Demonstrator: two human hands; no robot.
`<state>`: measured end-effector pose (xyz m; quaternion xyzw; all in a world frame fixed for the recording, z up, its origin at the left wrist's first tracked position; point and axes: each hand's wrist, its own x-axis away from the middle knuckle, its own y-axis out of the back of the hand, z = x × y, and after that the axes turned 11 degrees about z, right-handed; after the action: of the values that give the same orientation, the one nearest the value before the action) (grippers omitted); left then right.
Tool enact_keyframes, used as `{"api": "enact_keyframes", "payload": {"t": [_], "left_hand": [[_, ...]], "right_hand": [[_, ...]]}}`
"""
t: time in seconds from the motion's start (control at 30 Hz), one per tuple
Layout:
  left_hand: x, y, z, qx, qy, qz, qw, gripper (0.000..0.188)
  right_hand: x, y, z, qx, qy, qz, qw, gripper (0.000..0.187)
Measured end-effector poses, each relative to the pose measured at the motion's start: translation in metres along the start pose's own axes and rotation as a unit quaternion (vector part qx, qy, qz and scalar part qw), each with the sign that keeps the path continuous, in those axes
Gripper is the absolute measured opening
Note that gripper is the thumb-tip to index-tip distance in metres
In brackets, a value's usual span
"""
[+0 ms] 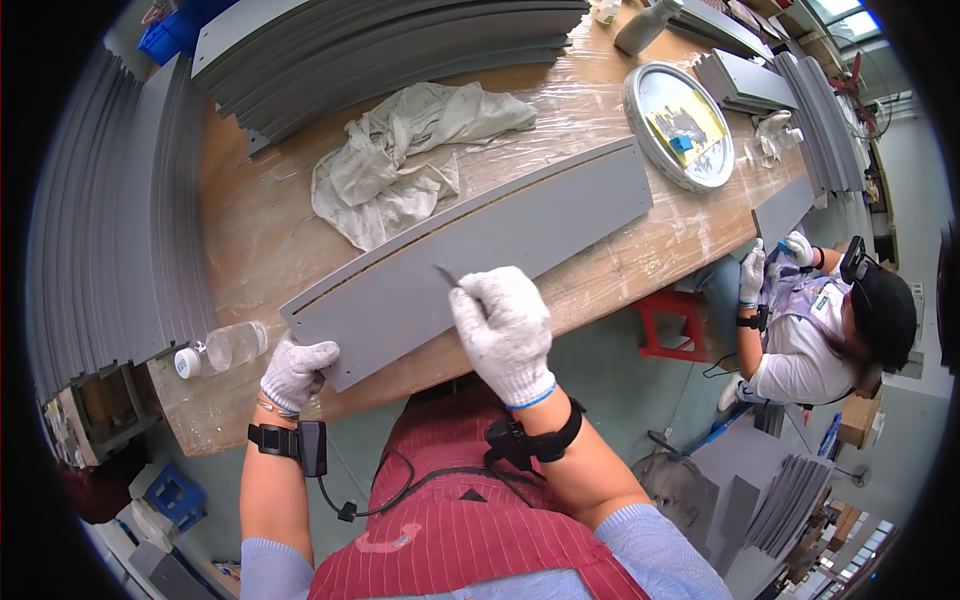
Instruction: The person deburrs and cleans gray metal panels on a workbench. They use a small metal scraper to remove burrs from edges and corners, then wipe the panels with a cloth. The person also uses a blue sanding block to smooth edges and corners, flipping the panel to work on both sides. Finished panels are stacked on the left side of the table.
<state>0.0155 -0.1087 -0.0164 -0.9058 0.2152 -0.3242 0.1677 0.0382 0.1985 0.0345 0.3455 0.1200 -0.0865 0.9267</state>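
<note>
A long grey board point(480, 245) with a narrow brown groove along its far edge lies slantwise across the table in front of me. My left hand point(297, 372), in a white knit glove, grips its near left corner, the thumb over the edge. Above the middle of the board, my gloved right hand point(505, 335) is closed around a thin, dark, blade-like tool point(446, 276). Only the tool's tip shows; the rest is hidden in the fist. Whether the tip touches the board I cannot tell.
Beyond the board lie a crumpled whitish cloth point(400, 160) and a round lid point(680, 125) with a yellow sheet and blue piece. Grey board stacks point(120, 220) stand left and behind. A clear bottle point(235, 345) lies left. A co-worker point(810, 320) handles another board at right.
</note>
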Motion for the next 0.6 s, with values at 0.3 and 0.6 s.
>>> {"api": "enact_keyframes", "payload": {"t": [0.3,0.6], "left_hand": [[-0.025,-0.016,0.017,0.052,-0.001,-0.149,0.987,0.038],[-0.036,-0.035,0.018,0.018,-0.043,-0.231,0.972,0.033]], "right_hand": [[0.007,-0.036,-0.043,0.217,-0.011,0.177,0.960,0.018],[-0.014,0.088,-0.203,0.289,-0.184,-0.160,0.926,0.016]]}}
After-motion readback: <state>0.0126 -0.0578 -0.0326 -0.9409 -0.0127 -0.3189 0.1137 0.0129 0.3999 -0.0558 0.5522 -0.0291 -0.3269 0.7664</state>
